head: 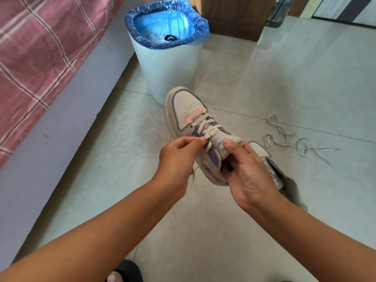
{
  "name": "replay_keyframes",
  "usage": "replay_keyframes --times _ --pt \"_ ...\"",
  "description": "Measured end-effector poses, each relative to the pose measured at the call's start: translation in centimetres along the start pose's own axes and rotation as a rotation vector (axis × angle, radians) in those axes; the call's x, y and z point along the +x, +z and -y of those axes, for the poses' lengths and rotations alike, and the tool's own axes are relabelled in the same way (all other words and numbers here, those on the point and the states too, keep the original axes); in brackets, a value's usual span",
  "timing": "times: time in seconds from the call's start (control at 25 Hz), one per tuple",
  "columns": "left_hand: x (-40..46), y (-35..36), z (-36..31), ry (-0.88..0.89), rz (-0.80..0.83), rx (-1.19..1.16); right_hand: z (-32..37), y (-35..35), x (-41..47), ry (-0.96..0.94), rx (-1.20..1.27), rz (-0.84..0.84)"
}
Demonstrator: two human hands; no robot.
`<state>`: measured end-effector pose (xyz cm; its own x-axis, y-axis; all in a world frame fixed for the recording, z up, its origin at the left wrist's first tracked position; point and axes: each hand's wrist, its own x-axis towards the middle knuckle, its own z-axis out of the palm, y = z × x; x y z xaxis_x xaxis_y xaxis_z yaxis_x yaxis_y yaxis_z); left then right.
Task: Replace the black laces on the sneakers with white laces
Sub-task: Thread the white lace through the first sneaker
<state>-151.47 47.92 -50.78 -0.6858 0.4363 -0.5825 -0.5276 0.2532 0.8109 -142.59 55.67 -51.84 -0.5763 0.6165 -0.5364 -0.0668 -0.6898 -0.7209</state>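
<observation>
Left hand (176,159) pinching white lace (203,127); right hand (247,174) gripping sneaker (189,106) tongue. Risk: skipped eyelet, uneven ends, twisted lace.

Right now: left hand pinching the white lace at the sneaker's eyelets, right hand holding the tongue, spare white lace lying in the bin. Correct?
Not quite. The spare white lace lies on the floor right of the sneaker, not in the bin, per the head view. Left hand and right hand are as described.
</observation>
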Motion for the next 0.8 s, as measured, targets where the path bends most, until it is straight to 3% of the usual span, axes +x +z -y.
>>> replay_keyframes --times 0.2,0.44,0.68,0.8 --pt "0.3 0.0 0.5 0.033 0.065 -0.007 -0.1 0.0 -0.2 0.015 0.025 0.003" --pt "1.6 -1.0 -0.6 0.391 0.087 0.383 -0.2 -0.1 -0.3 -0.012 -0.013 0.027" --pt "1.2 -0.9 -0.3 0.519 0.01 0.399 -0.1 0.1 -0.4 -0.022 -0.03 0.047" --pt "0.8 -1.1 -0.1 0.605 0.043 0.524 0.1 0.1 -0.3 -0.023 0.015 0.045"
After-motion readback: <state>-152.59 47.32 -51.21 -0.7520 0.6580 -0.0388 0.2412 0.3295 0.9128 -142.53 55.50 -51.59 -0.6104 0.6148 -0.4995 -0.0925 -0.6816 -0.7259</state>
